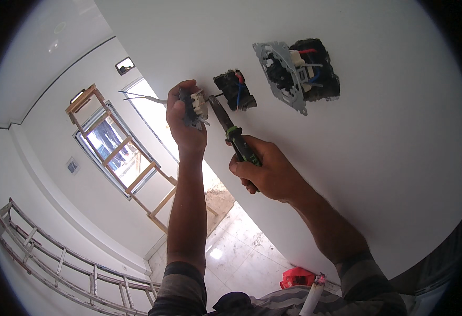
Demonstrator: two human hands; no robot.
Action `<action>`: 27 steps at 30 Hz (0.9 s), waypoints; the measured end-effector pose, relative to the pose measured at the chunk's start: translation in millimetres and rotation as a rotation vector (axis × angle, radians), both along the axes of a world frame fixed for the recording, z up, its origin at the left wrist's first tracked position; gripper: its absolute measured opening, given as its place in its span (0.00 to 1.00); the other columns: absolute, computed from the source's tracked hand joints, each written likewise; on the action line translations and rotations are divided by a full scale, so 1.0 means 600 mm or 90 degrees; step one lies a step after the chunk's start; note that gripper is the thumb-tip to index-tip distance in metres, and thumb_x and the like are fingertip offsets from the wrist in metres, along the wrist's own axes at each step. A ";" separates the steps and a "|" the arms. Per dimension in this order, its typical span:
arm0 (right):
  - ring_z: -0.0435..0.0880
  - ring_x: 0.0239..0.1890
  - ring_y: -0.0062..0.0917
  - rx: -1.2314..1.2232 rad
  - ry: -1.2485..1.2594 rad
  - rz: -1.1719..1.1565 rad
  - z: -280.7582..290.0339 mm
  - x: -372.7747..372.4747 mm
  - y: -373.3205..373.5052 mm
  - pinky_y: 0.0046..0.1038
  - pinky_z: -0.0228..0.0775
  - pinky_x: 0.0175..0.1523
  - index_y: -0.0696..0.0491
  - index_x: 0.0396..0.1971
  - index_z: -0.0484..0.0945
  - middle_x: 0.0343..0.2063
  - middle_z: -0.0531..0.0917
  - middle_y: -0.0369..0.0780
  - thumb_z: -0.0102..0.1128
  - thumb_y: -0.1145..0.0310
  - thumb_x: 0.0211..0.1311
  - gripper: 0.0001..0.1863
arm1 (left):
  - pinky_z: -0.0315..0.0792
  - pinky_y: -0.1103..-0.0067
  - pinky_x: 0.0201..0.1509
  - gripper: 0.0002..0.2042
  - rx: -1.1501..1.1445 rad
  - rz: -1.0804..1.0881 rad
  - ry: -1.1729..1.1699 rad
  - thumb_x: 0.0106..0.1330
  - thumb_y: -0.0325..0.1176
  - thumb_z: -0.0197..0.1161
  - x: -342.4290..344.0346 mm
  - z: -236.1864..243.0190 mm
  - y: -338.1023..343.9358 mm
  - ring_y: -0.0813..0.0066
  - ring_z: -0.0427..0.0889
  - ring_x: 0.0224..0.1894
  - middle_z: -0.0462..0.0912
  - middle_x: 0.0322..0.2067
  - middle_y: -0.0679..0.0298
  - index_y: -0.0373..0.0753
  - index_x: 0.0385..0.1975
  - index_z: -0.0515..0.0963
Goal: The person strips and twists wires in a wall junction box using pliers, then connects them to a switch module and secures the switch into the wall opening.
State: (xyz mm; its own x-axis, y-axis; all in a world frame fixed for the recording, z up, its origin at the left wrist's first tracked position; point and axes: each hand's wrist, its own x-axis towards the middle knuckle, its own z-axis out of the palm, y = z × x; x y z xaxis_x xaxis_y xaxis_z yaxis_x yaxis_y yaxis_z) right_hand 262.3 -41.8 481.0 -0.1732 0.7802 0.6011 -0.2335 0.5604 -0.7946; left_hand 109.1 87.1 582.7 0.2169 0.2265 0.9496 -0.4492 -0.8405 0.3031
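Dark sleeves (365, 282), apparently grey-striped.

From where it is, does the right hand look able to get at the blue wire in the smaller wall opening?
Probably yes: the right hand grips pliers close beside the smaller opening, and nothing visible blocks the blue wire.

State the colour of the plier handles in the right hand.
Black with green: the plier handles, best seen in the head view.
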 end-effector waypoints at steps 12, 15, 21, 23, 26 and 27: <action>0.82 0.39 0.25 -0.059 -0.053 0.003 0.012 -0.011 0.000 0.29 0.81 0.42 0.66 0.60 0.68 0.51 0.79 0.47 0.54 0.71 0.64 0.25 | 0.80 0.74 0.46 0.26 -0.175 0.036 0.020 0.75 0.47 0.39 -0.005 0.014 -0.029 0.70 0.84 0.43 0.84 0.45 0.55 0.31 0.52 0.77; 0.83 0.38 0.26 -0.046 -0.019 -0.013 0.001 -0.007 0.008 0.30 0.82 0.43 0.67 0.60 0.67 0.51 0.79 0.47 0.55 0.70 0.64 0.26 | 0.80 0.72 0.44 0.26 -0.208 0.012 0.010 0.75 0.47 0.39 -0.002 0.012 -0.032 0.69 0.84 0.43 0.84 0.45 0.55 0.31 0.52 0.78; 0.80 0.37 0.24 0.007 -0.127 -0.058 0.013 0.004 -0.007 0.29 0.74 0.44 0.67 0.52 0.75 0.40 0.83 0.46 0.56 0.67 0.63 0.22 | 0.80 0.73 0.47 0.25 -0.167 -0.072 0.047 0.75 0.46 0.40 -0.017 0.013 -0.015 0.69 0.83 0.44 0.83 0.44 0.57 0.31 0.53 0.77; 0.78 0.35 0.23 0.009 -0.117 -0.068 0.012 0.004 -0.008 0.28 0.71 0.43 0.67 0.49 0.76 0.35 0.83 0.44 0.56 0.66 0.63 0.21 | 0.79 0.74 0.48 0.24 -0.169 -0.033 0.023 0.75 0.45 0.40 -0.007 0.013 -0.023 0.70 0.83 0.44 0.83 0.44 0.57 0.31 0.53 0.77; 0.76 0.32 0.22 0.033 -0.097 -0.089 0.007 0.002 0.001 0.28 0.69 0.41 0.66 0.47 0.77 0.31 0.81 0.42 0.55 0.66 0.62 0.19 | 0.79 0.75 0.49 0.24 -0.150 0.018 0.007 0.75 0.44 0.41 0.000 0.012 -0.023 0.71 0.82 0.43 0.82 0.42 0.58 0.31 0.53 0.76; 0.76 0.32 0.22 0.047 -0.091 -0.098 0.007 0.002 0.002 0.28 0.69 0.41 0.66 0.47 0.77 0.31 0.81 0.41 0.55 0.66 0.63 0.19 | 0.79 0.76 0.48 0.24 -0.137 -0.004 0.021 0.74 0.44 0.41 -0.006 0.014 -0.018 0.71 0.82 0.43 0.82 0.42 0.58 0.31 0.53 0.76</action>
State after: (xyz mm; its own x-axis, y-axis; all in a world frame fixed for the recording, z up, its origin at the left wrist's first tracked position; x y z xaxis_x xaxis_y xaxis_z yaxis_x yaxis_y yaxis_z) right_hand 263.8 -40.7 485.0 -0.1423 0.7584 0.6360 -0.0288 0.6391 -0.7686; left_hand 105.6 76.4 591.0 0.2489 0.4212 0.8721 -0.4416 -0.7521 0.4893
